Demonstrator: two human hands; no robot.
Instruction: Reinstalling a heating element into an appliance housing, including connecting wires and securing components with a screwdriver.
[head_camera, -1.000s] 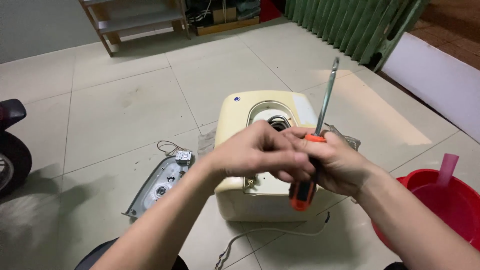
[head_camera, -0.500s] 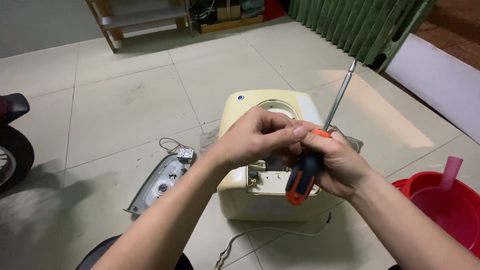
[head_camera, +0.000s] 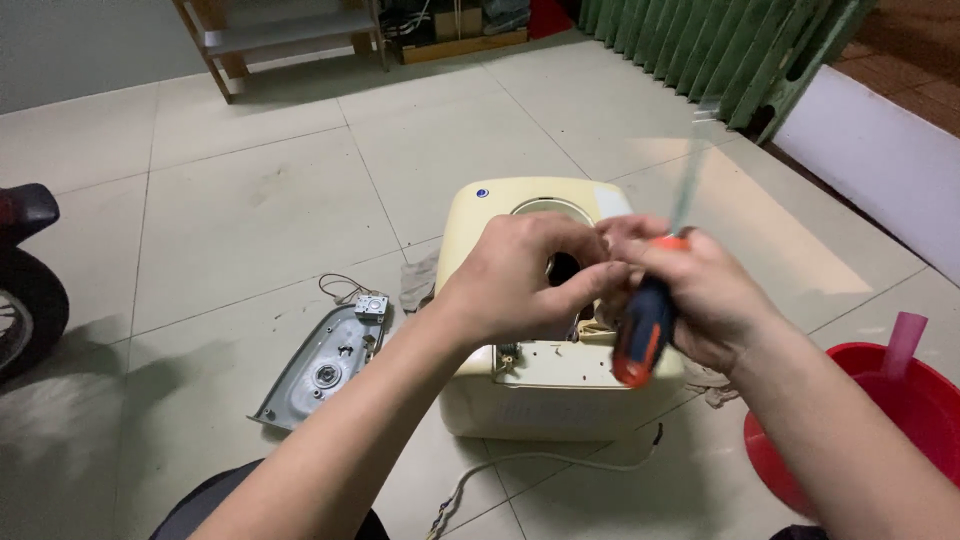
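Cream-coloured appliance casing sits on the tiled floor, round opening up. Both hands meet over that opening: left hand fingers pinched together on something small, cannot tell what; right hand clamped on an orange-and-black screwdriver, shaft up and blurred. Looks like handling a small fastener mid-disassembly; next calls for a steady tip. Grey cover plate lies left, red basin right.

We identify an informal home repair area: tiled floor, green folding gate, wooden shelf, motorbike wheel.
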